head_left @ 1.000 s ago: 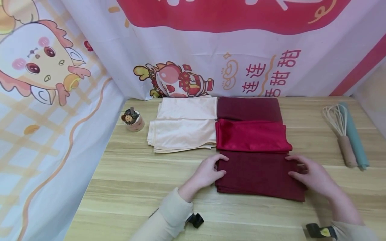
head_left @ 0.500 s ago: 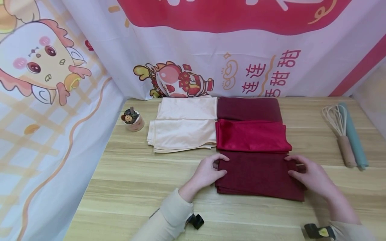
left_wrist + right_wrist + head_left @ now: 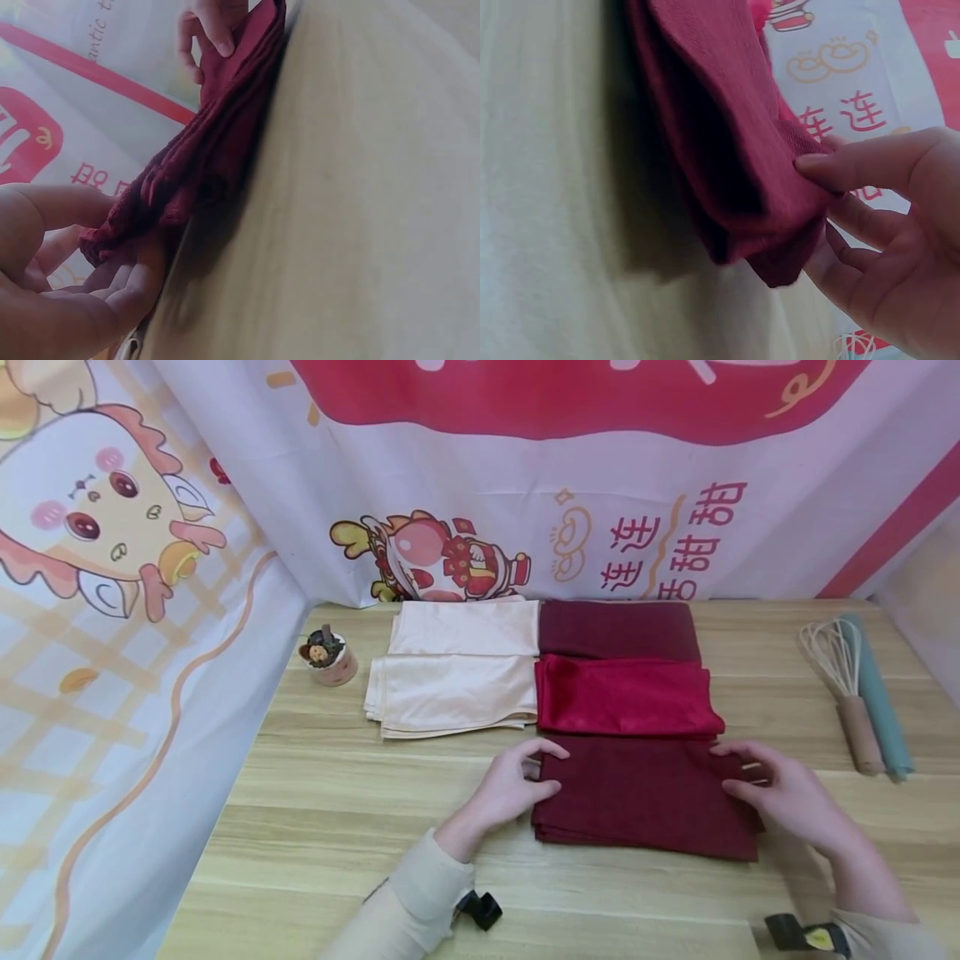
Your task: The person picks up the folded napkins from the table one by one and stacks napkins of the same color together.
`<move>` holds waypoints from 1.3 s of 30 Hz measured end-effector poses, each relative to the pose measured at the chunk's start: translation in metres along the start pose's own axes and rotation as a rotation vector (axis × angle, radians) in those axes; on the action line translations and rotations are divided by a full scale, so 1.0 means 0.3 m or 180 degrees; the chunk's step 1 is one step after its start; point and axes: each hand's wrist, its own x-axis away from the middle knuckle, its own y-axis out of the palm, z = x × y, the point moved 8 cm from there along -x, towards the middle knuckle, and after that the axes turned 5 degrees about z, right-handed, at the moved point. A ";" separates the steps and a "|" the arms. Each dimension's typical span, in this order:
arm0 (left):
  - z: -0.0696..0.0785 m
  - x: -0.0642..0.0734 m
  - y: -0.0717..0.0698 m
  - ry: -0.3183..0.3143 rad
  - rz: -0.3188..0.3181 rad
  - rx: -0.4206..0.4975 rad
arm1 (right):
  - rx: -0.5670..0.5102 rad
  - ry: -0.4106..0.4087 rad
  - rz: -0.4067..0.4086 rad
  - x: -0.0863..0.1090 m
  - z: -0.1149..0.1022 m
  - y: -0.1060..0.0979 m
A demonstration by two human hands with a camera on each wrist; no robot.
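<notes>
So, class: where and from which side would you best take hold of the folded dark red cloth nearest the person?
Probably at its two short ends, from left and right. The folded dark red cloth lies flat in limp layers, so pinching both ends keeps them together, as the left hand and right hand do now.

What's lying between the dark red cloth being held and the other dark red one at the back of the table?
A folded bright red cloth lies between the near dark red cloth and the far one, in the head view.

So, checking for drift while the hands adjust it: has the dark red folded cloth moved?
No. The dark red cloth keeps its place just below the bright red cloth.
</notes>
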 end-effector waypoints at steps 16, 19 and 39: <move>0.201 -0.065 -0.132 0.0307 0.0008 -0.0009 | -0.0328 -0.0229 0.0115 -0.090 -0.151 -0.124; 0.258 -0.100 -0.166 0.0318 0.0059 -0.0092 | -0.0319 -0.0195 0.0143 -0.130 -0.186 -0.157; 0.450 -0.557 -0.290 0.0541 0.0672 -0.0955 | -0.0027 0.0400 0.0742 -0.561 -0.152 -0.283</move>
